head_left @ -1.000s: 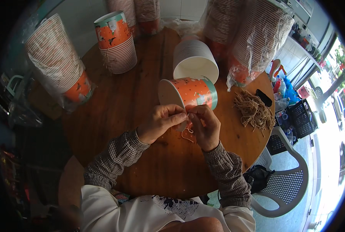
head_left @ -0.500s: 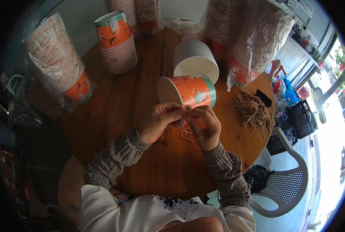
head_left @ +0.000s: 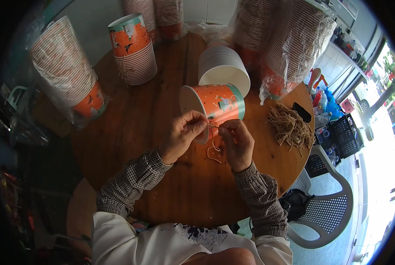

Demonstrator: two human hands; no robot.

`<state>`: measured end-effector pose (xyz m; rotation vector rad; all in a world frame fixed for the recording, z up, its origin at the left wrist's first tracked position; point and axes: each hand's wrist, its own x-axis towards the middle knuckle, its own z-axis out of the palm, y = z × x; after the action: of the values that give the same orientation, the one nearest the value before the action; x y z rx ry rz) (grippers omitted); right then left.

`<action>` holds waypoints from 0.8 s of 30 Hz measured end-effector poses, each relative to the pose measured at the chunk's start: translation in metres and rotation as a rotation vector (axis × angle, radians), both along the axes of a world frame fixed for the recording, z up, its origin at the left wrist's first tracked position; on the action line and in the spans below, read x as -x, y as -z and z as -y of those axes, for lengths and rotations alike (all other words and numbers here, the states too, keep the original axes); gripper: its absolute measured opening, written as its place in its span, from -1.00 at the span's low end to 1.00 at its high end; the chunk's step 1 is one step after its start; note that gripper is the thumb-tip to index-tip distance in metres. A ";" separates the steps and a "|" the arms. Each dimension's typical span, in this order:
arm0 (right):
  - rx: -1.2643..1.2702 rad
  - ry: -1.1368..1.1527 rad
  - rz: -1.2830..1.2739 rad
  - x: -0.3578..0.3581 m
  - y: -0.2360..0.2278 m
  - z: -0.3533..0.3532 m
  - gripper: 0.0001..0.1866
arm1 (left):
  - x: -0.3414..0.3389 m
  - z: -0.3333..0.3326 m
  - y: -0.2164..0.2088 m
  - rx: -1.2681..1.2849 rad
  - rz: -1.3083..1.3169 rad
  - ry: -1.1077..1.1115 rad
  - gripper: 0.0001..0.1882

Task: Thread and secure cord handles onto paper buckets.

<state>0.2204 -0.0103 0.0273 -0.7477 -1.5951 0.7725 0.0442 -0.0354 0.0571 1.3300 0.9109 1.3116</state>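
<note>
An orange paper bucket [head_left: 219,98] with a green band lies on its side on the round wooden table [head_left: 175,190], its open mouth facing left. Thin pale string [head_left: 213,153] hangs beside its rim and trails onto the tabletop. At the rim, my left hand [head_left: 182,136] pinches the string between thumb and forefinger. My right hand [head_left: 238,143], just to the right, pinches another bit of it, and a short taut length spans the gap between both fingertips. Any knot there is too small to make out.
Behind lies a nest of white-mouthed buckets [head_left: 224,73]. Bucket stacks [head_left: 135,62] stand around the far edge, some in clear plastic, including the left stack [head_left: 67,66] and right stack [head_left: 294,44]. At right are a tan string heap [head_left: 288,126], a dark flat object [head_left: 301,112] and a grey chair [head_left: 330,207].
My fingertips have drawn apart, my right hand shifting slightly right, so the string between them now shows. The bucket has rolled a little under my hands.
</note>
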 end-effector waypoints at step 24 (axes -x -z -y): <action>0.377 -0.258 -0.270 -0.003 -0.015 0.006 -0.90 | 0.002 -0.009 0.011 -0.465 -0.311 -0.212 -0.92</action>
<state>0.2238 -0.0166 0.0419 -0.6739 -1.3280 1.3305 0.0419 -0.0262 0.0458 1.8766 1.0161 1.5706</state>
